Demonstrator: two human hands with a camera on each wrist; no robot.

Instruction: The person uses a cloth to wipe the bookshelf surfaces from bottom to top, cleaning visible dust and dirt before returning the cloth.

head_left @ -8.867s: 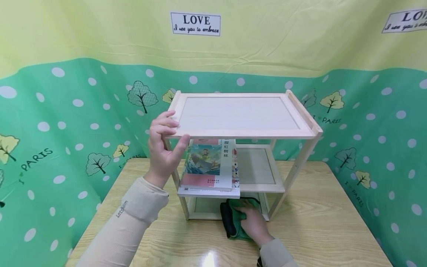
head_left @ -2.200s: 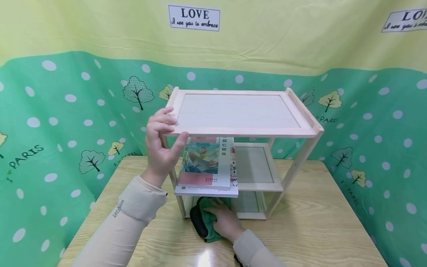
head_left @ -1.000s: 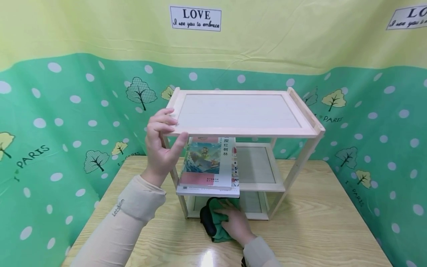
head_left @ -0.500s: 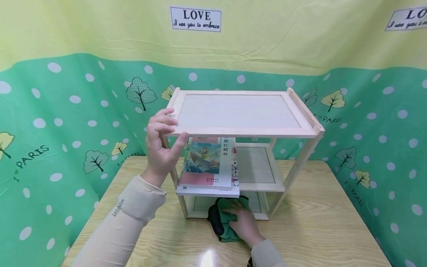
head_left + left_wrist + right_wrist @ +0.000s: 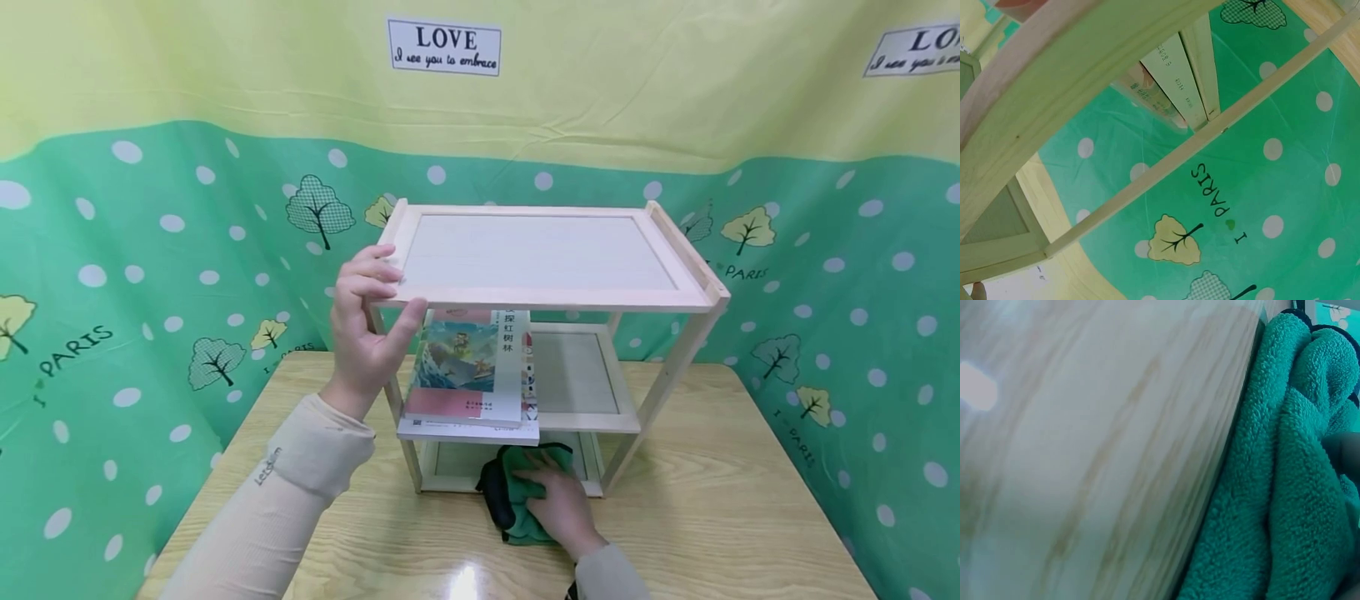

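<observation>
My left hand (image 5: pixel 367 321) grips the top left corner of a pale wooden three-tier shelf (image 5: pixel 540 298), fingers over the side rail and thumb at the front edge. My right hand (image 5: pixel 558 504) holds a bunched green cloth (image 5: pixel 517 500) with a dark underside on the front of the bottom tier (image 5: pixel 453 467). Part of the cloth hangs over the front edge onto the table. In the right wrist view, thick folds of the fuzzy cloth (image 5: pixel 1260 462) lie along the wood, with a fingertip (image 5: pixel 1344 453) pressed into them. The back of the bottom tier is hidden.
Stacked books (image 5: pixel 468 375) lie on the left of the middle tier (image 5: pixel 577 367), their front edges jutting past it. The shelf stands on a wood-grain table (image 5: pixel 720 500). A green and yellow patterned curtain (image 5: pixel 172 267) encloses the back and sides.
From about two seconds ago, my right hand has slid the cloth rightward along the bottom tier, from below the books toward the right leg. My left hand keeps its place on the shelf corner.
</observation>
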